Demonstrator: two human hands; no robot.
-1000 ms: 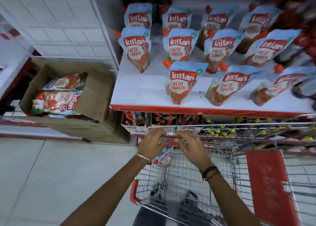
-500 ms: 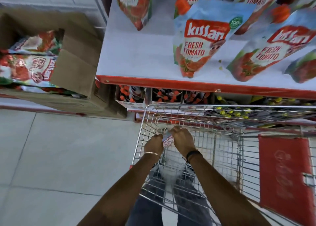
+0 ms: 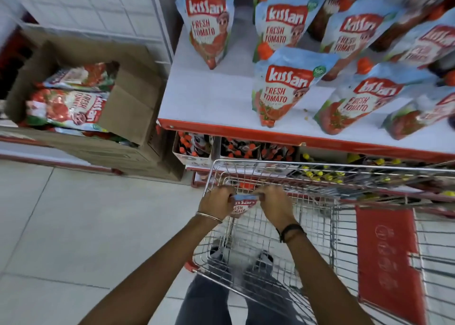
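A small blue and red Kissan tomato pouch (image 3: 242, 205) hangs inside the wire shopping cart (image 3: 270, 167), near its front left corner. My left hand (image 3: 216, 203) grips the pouch's left top edge and my right hand (image 3: 274, 205) grips its right top edge. Most of the pouch is hidden between my hands. Several larger Kissan Fresh Tomato pouches (image 3: 280, 88) stand on the white shelf (image 3: 211, 98) with a red front edge, just beyond the cart.
An open cardboard box (image 3: 133, 108) with several tomato pouches sits at the left on a low shelf. Bottles with red and yellow caps (image 3: 248, 150) fill the lower shelf. A red child-seat flap (image 3: 389, 258) hangs in the cart at the right. Light floor tiles (image 3: 73, 226) lie left.
Both hands lowered the pouch from the cart's top rim into the cart. The view tilted down and closer, then drew back a little.
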